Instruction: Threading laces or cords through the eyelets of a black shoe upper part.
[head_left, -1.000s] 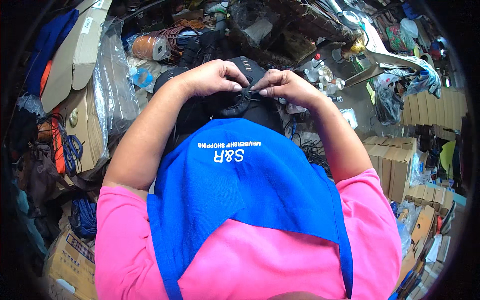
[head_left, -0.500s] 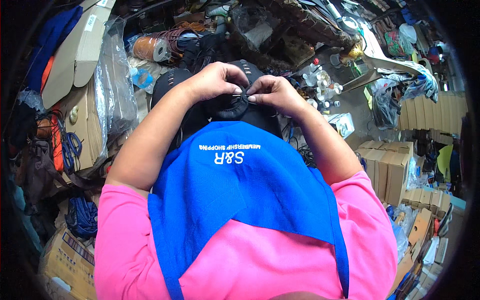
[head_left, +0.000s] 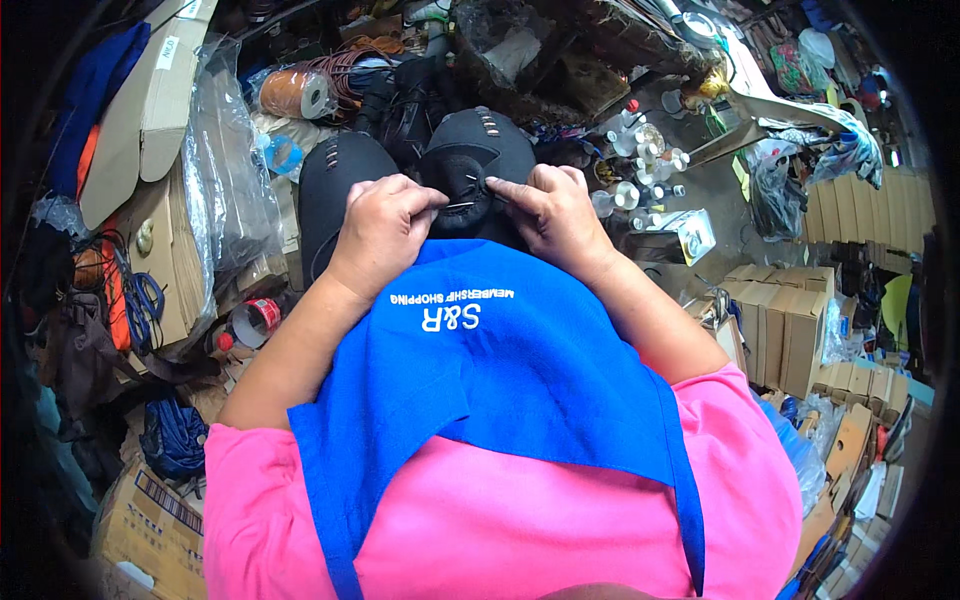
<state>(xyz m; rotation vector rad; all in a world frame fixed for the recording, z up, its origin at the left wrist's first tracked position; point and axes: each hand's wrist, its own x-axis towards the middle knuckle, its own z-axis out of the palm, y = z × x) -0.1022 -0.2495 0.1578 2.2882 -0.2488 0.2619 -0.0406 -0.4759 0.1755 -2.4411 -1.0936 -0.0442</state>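
Above a crowded workshop floor, we hold a black shoe in our lap at the upper edge of the blue apron, both hands pressed to its near end; the shoe lies lengthwise away from us, its long axis running from our fingers toward the top of the view, its rounded far end pointing up and slightly right, a short row of pale metal eyelets showing on that end. Our left hand is curled over the shoe's left side, thumb and forefinger pinched together at a thin pale needle or pin (too fine to tell which) that lies crosswise on the black material. Our right hand grips the shoe's right side, its fingertips closed against the same spot, so the two hands nearly meet at the middle. A second black shoe rests just beside the first, on its left and partly under our left wrist, also stretched lengthwise away from us. Farther off, a spool of brown cord sits on the clutter at upper left, small bottles stand to the right of the shoe, and stacked cardboard boxes line the right side
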